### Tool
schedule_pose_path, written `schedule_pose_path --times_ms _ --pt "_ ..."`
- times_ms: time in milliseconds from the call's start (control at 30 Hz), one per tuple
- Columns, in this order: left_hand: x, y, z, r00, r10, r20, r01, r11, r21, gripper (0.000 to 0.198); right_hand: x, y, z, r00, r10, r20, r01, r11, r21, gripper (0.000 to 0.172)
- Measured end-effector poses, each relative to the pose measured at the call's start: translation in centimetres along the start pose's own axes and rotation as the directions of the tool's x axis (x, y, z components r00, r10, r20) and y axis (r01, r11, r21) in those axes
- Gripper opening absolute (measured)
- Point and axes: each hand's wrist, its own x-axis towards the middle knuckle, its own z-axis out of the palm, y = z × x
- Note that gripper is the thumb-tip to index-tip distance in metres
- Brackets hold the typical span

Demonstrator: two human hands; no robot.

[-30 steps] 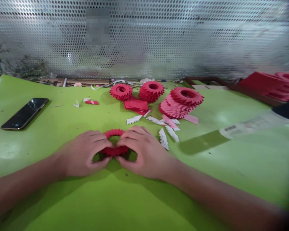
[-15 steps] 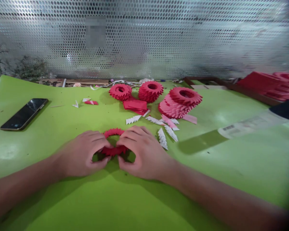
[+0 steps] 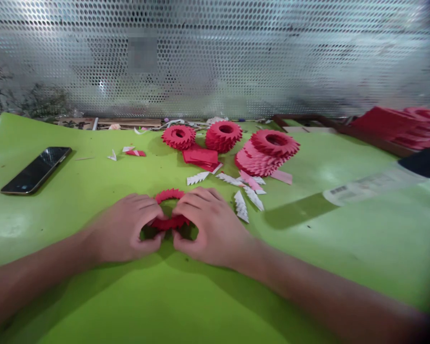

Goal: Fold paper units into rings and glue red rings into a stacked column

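Here we are, our left hand (image 3: 123, 224) and right hand (image 3: 209, 227) together, pinching a thin red folded-paper ring (image 3: 168, 195) on the green table (image 3: 308, 277). Just beyond lie loose folded paper triangles (image 3: 241, 206), not yet built in. Farther up, taller red paper rings (image 3: 224, 136) and a pink paper stack (image 3: 267, 153) stand finished-looking.

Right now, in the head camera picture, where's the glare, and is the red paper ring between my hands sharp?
In the head view, glare sits on the perforated metal screen at upper left; the left hand, right hand and red folded-paper ring look slightly soft; the lens bends the green tabletop's edge; the barcode strip at right is blurred and casts a hard-edged shadow.
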Motion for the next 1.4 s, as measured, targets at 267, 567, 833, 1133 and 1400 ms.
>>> schedule_pose_path --times_ms 267,567,833,1133,1400 --pt "-0.1 -0.1 0.1 1.000 0.008 0.013 -0.008 1.000 -0.023 0.012 -0.2 0.2 0.1 0.999 -0.035 0.010 0.035 0.999 0.022 0.013" --pt "-1.0 -1.7 -1.3 0.992 -0.121 -0.038 0.123 0.991 0.047 0.077 -0.1 2.5 -2.4 0.999 0.041 0.020 -0.040 0.998 -0.048 0.037" --pt "-0.4 -2.1 -0.5 0.977 -0.200 0.074 0.197 0.980 0.041 0.113 0.0 4.2 -2.2 0.930 0.113 0.349 -0.092 0.993 -0.077 0.092" --pt "-1.1 -2.0 -0.9 0.994 -0.073 -0.086 0.063 0.992 -0.113 0.093 0.5 1.9 -2.9 0.857 0.417 0.301 -0.499 0.816 0.290 0.052" --pt "-0.6 -1.0 -0.1 0.924 0.018 -0.381 -0.147 0.938 -0.314 0.131 0.4 0.2 -2.2 0.849 0.399 0.346 -0.523 0.544 0.657 0.033"
